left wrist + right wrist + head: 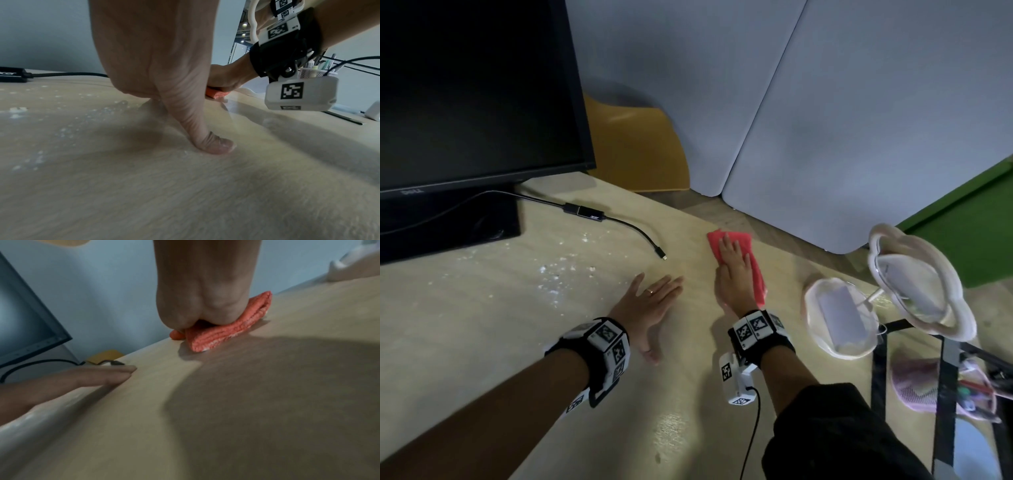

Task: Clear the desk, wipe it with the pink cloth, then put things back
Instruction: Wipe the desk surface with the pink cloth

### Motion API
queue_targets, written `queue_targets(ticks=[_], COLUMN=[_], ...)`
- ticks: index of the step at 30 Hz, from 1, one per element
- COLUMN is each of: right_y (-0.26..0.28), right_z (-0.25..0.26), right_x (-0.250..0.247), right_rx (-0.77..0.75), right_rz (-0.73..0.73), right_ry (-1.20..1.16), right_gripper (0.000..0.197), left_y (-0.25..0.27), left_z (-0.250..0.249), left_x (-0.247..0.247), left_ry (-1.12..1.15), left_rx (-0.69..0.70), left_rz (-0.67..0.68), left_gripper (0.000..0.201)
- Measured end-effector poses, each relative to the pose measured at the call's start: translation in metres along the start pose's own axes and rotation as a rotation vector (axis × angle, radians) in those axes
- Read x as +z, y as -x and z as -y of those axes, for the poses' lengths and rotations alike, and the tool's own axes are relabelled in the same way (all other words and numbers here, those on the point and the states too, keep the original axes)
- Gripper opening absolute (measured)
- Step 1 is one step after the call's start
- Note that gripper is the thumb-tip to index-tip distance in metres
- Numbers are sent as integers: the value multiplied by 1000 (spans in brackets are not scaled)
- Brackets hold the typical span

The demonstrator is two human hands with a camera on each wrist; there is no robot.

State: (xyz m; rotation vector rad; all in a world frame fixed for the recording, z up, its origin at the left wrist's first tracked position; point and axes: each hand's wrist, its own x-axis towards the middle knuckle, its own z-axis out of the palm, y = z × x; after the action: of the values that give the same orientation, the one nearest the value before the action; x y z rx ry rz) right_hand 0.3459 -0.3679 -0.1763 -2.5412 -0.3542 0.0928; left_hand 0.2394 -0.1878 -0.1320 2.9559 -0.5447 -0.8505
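Wiping the desk [688, 394] with the pink cloth [755, 274]

Right of frame centre, our flat right hand [732, 274] pressed the cloth, its long axis running upper left to lower right; white crumbs [558, 270] lay leftward, nearer our open, empty left hand [650, 301].

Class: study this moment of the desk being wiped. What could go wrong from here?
1. The pink cloth under the right hand lies near the desk's far edge; a stroke that way might push crumbs off.
2. Wiping left toward the white specks could snag the loose black cable.
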Motion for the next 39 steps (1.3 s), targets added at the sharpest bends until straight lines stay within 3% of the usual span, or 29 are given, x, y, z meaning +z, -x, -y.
queue_targets(ticks=[6,13,18,22,25,28,30,35,37,39], right_y=[22,67,106,128,140,144,144,127,122,117], right_z=[12,34,43,54,56,61,61,40,46,53], right_x=[19,26,39,23,15,-4,-15,-16,-10,7], right_rx=[-88,-123,-155,3,204,309,341,469,501,557], right_rz=[47,106,154,232,130,76,49,-287,-304,-220], right_ry=[-16,7,-140,-530,-796,-943,-1048,-934,-900,-721], right_gripper=[60,59,54,52,50,38,37,47,42,41], left_y=[4,25,45,80,125,166,194,231,234,232], left_z=[-4,-13,-3,18,47,85,109,151,160,163], left_x=[1,6,31,48,64,86,96,107,110,111], left_ry=[-16,-72,34,201,324,324,304,289,282,251], left_rx=[-43,-227,-292,-343,-459,-558,-612,-669,-670,-652], left_rz=[-41,-226,-204,-203,-177,-162,-131,-39,-30,-18], left_gripper=[135,136,137,117,111,102,107,128,133,134])
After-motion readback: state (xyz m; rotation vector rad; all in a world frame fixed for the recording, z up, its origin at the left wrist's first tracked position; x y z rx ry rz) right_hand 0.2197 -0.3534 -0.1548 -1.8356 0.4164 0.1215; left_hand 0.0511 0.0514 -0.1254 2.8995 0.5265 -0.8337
